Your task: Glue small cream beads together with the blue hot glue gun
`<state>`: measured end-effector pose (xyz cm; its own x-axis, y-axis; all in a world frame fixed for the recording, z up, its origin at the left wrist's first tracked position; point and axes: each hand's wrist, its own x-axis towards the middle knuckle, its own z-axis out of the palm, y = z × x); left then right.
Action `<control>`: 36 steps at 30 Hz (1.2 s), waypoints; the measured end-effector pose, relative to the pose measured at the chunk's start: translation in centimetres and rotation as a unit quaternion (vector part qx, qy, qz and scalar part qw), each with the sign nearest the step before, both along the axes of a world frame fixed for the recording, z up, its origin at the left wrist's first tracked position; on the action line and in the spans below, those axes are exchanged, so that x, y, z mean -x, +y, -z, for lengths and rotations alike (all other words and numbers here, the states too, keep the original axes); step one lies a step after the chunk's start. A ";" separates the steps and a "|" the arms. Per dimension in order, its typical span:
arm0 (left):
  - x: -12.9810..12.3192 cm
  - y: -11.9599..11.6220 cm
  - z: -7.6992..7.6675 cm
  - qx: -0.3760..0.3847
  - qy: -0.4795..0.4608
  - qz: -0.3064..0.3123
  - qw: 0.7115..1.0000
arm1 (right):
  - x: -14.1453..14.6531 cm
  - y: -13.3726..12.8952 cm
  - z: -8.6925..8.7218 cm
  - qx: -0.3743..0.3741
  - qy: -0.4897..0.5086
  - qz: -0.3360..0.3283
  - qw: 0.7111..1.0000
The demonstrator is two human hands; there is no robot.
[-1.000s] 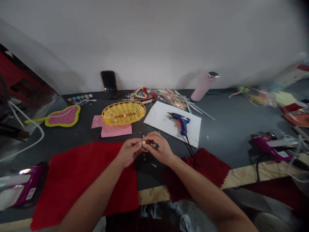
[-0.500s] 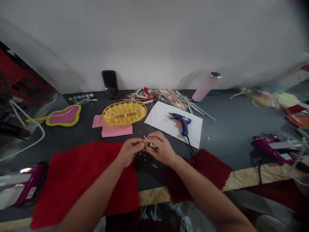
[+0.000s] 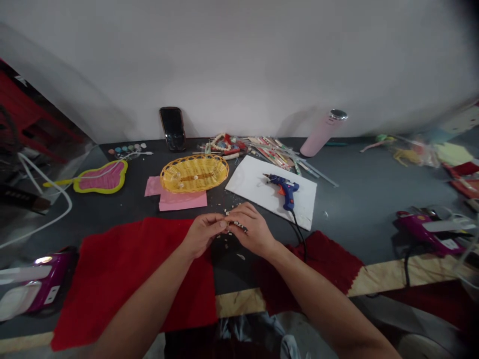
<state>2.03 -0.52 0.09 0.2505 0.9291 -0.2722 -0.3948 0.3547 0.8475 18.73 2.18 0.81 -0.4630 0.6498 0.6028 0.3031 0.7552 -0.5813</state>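
Work at the fingertips, seen from above. The left hand point(image 3: 204, 233) and right hand point(image 3: 255, 232) meet over the bench point(image 3: 348, 209), thumbs and fingers drawn in together; whether they grasp a piece cannot be told, since the contact is hidden. Small pale pieces point(image 3: 226, 213) lie scattered on the bench just beyond the fingers and beneath the right hand, some showing between its thumb and fingers. Handling so small a piece well would call for a light pinch near its edges — one hand steadying, the other turning — with the hands kept low so that a dropped piece falls among the others. The red cloth point(image 3: 130, 264), below the left forearm, could hide strays. The glue gun point(image 3: 286, 188) lies on a white board point(image 3: 247, 182), nozzle leftward — if hot, the right hand should keep clear of it.
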 end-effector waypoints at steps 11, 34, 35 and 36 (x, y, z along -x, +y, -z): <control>-0.2 0.0 0.5 0.007 -0.045 -0.005 0.999 | -0.4 -0.4 -0.4 0.047 0.001 -0.015 0.999; -0.1 0.2 0.2 0.016 -0.013 -0.005 1.000 | -0.3 0.1 0.2 -0.016 -0.035 0.019 0.999; -0.1 0.2 0.2 0.018 -0.014 -0.006 1.000 | -0.2 0.1 0.2 -0.016 -0.036 0.018 0.999; -0.2 0.2 0.1 0.021 -0.015 -0.008 1.000 | -0.2 0.1 0.2 -0.018 -0.036 0.015 0.999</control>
<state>2.19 -0.35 -0.06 0.2440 0.9210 -0.3037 -0.4258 0.3832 0.8197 18.94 2.23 0.58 -0.4863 0.6429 0.5918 0.3651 0.7648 -0.5308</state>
